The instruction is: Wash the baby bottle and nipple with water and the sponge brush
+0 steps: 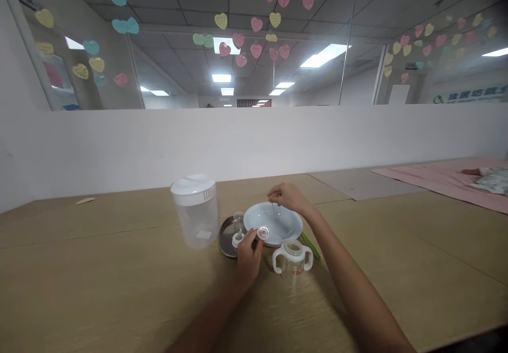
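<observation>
My left hand (248, 260) is closed on a small round piece with a white rim and clear centre (263, 232), which looks like a baby bottle part. Over the white bowl (294, 220), my right hand (289, 196) pinches a thin, thread-like thing (273, 207) too fine to name. Just right of my left hand stands a clear baby bottle (292, 260) with two white handles and an open top. Partly behind that hand, a metal tray (226, 244) holds a white ring (237, 238) and a clear domed piece (238, 220).
A translucent pitcher with a white lid (196, 213) stands left of the tray. From under the bowl's right side sticks a green handle (311, 246). A pink cloth (440, 181) with a patterned bundle (492, 180) lies far right. A white wall (254, 141) borders the table's back.
</observation>
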A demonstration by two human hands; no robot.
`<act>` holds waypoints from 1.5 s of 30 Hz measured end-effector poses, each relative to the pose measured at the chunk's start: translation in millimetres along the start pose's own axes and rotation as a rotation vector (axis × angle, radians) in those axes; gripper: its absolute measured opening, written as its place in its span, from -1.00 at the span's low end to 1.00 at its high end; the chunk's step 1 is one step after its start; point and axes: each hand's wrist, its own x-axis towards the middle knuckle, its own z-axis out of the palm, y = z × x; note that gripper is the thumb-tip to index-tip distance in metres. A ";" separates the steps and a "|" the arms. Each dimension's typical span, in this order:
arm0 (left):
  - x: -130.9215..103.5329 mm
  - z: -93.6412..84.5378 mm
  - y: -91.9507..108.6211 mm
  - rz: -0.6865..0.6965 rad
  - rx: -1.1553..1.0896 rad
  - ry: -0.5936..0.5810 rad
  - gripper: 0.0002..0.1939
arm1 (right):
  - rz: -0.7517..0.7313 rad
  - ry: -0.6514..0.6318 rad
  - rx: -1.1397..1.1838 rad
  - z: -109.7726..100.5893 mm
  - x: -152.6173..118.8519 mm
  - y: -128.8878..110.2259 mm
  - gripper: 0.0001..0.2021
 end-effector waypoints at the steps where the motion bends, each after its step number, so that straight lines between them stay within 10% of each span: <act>1: -0.5 -0.7 0.2 -0.004 -0.012 0.015 -0.71 | 0.011 -0.051 0.003 -0.6 -1.4 0.5 -0.87; 6: -1.0 -5.4 -2.0 -0.029 -0.044 0.092 -0.68 | 0.073 -0.273 0.071 -0.8 -4.3 3.1 -0.86; 13: 0.0 -7.0 -1.4 -0.039 0.054 0.088 -0.67 | -0.085 0.258 0.369 -27.5 -24.3 -34.4 -0.73; 17: 2.8 -7.9 -0.5 -0.070 0.069 0.038 -0.65 | -0.178 0.146 0.626 -35.5 -45.0 -69.5 -0.67; 45: 1.2 -6.0 9.0 -0.333 -0.219 -0.110 -0.70 | -0.257 -0.060 0.136 -22.5 -54.1 -86.6 -0.73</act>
